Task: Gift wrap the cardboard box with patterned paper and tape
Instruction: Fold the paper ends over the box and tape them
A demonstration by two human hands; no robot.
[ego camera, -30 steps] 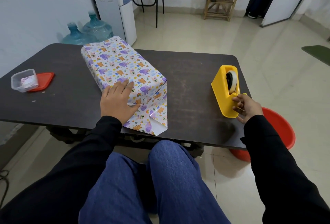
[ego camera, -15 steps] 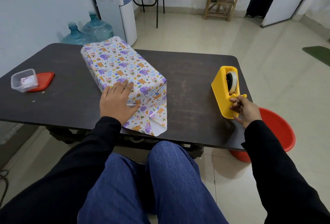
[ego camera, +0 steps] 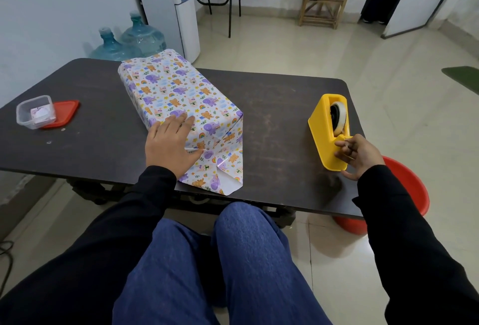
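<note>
The box (ego camera: pixel 178 96), covered in white paper with purple elephants and orange bears, lies lengthwise on the dark table (ego camera: pixel 280 106). Its near end has folded paper flaps (ego camera: pixel 223 166) that hang toward the table's front edge. My left hand (ego camera: pixel 168 147) lies flat, fingers spread, on the near end of the box and presses the fold down. A yellow tape dispenser (ego camera: pixel 325 130) with a roll of clear tape stands at the table's right side. My right hand (ego camera: pixel 359 154) is at the dispenser's near end, fingers pinched at the cutter on the tape's end.
A clear plastic tub (ego camera: pixel 35 110) on a red lid (ego camera: pixel 63 113) sits at the table's left. A red bucket (ego camera: pixel 404 189) stands on the floor under the table's right corner. Water jugs (ego camera: pixel 129 42) and a dispenser (ego camera: pixel 168 0) stand behind the table. My knees are under the front edge.
My right hand has moved up from the dispenser's base to its cutter end and closed its fingers there. The left hand and the box have stayed in place.
</note>
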